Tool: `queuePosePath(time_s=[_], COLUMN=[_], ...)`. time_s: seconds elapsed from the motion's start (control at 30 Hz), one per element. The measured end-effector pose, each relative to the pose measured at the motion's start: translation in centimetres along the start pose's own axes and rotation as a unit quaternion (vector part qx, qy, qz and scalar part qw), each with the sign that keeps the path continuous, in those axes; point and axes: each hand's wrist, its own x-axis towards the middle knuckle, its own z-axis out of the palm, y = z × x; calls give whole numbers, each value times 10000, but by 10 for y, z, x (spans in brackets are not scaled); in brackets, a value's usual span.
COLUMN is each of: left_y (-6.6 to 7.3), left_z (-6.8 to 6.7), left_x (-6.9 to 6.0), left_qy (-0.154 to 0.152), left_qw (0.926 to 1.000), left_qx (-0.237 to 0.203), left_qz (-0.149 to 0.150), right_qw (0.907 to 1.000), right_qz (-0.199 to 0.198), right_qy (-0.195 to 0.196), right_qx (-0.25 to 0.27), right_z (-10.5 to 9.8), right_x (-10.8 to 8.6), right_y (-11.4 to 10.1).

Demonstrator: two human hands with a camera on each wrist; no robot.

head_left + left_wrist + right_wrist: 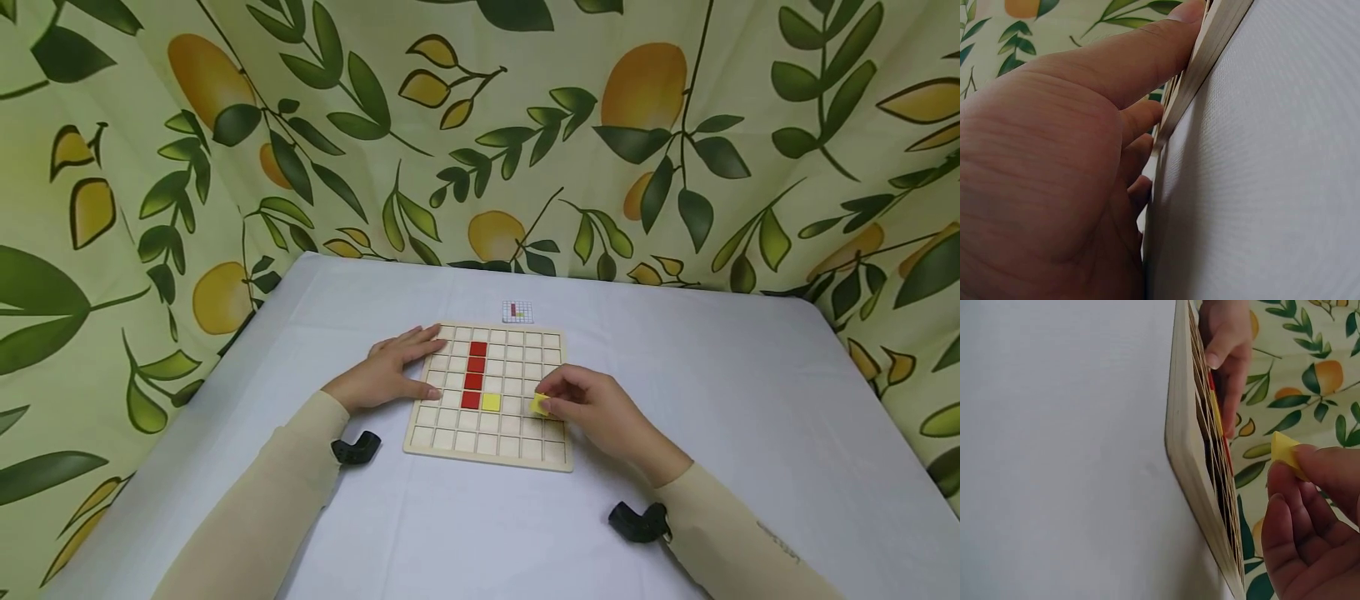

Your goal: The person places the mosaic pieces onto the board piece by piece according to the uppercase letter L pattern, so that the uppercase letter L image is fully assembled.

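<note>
A square wooden grid board (487,457) lies on the table. Several red tiles (473,381) form a column in it, and one yellow tile (491,402) sits just right of the lowest red one. My left hand (386,372) rests at the board's left edge, thumb and forefinger touching the rim with fingers spread. Over the board's right side, my right hand (596,408) pinches a second yellow tile (1286,451) between thumb and fingers. In the right wrist view that tile is held tilted, apart from the board's surface.
A small card (517,312) printed with a grid and coloured squares lies just beyond the board's far edge. White cloth (697,383) covers the table. A leaf-and-fruit patterned curtain (555,150) hangs behind it. Each wrist carries a black device (637,522).
</note>
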Motion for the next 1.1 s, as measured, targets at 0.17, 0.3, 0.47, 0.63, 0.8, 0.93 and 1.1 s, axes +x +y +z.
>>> queuePosePath(time_s=[0.17, 0.3, 0.47, 0.63, 0.8, 0.93, 1.1], left_y=[1, 3, 4, 5, 5, 3, -2], left_z=[0, 1, 3, 6, 5, 6, 6], left_x=[1, 4, 6, 8, 10, 10, 8], left_qy=[-1, -9, -34, -63, -47, -51, -64], left_qw=[10000, 10000, 9999, 9999, 9998, 9998, 9999], left_qx=[-1, 6, -16, -40, -18, -50, -30], left_qz=[-49, -97, -119, -149, -199, -163, -123], right_qw=[10000, 9999, 9981, 9945, 9916, 9915, 9932], right_qz=[16, -8, -3, -4, -187, -238, -254], right_qy=[-12, 5, -110, -140, -156, -215, -321], right_qx=[-63, -144, -614, -1042, -1272, -1259, -1092], right_z=[12, 19, 25, 25, 24, 23, 22], right_x=[14, 23, 29, 28, 27, 27, 28], right_y=[-4, -5, -4, -2, -3, -4, -4])
